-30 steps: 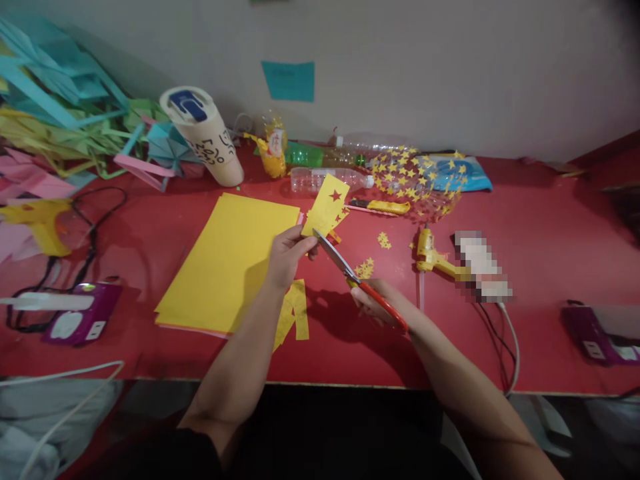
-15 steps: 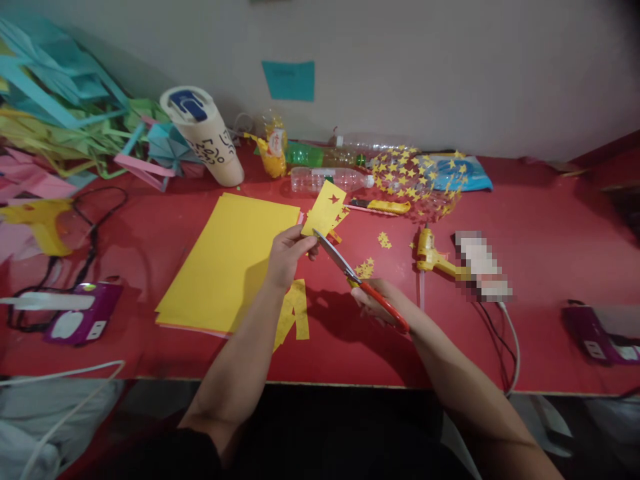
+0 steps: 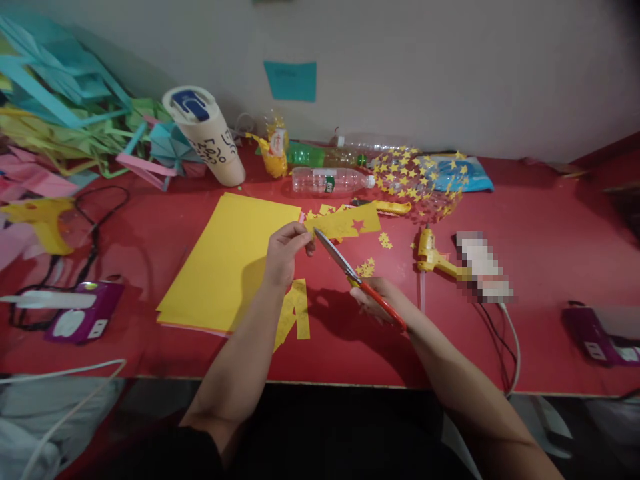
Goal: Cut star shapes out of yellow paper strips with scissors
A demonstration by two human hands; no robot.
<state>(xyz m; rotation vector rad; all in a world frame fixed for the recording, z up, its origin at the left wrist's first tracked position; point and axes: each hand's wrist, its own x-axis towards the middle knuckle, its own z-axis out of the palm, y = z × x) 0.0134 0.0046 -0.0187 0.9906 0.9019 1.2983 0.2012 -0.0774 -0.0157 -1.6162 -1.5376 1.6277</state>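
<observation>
My left hand [image 3: 285, 253] pinches the left end of a yellow paper strip [image 3: 370, 219], which stretches out to the right. A star-shaped hole shows in the strip, and faint drawn marks lie nearer my fingers. My right hand [image 3: 377, 297] is closed round the red handles of a pair of scissors [image 3: 345, 267]. Their blade tips meet the strip close to my left fingertips. Small cut-out yellow stars [image 3: 366, 268] lie on the red table [image 3: 350, 353] just beyond my right hand. Cut yellow strips [image 3: 302, 313] rest below my left wrist.
Left of my hands lies a stack of yellow paper [image 3: 225, 260]. Behind stand a tumbler [image 3: 210, 140], plastic bottles [image 3: 325, 180], a star-covered clear bottle piece [image 3: 415, 177] and a yellow cutter [image 3: 393, 208]. Glue guns [image 3: 427, 250] lie at both sides, with cords. Folded paper [image 3: 60, 87] is piled far left.
The yellow strip has turned from pointing up and away to lying nearly level toward the right, showing its drawn marks. Both hands and the scissors stay almost in place.
</observation>
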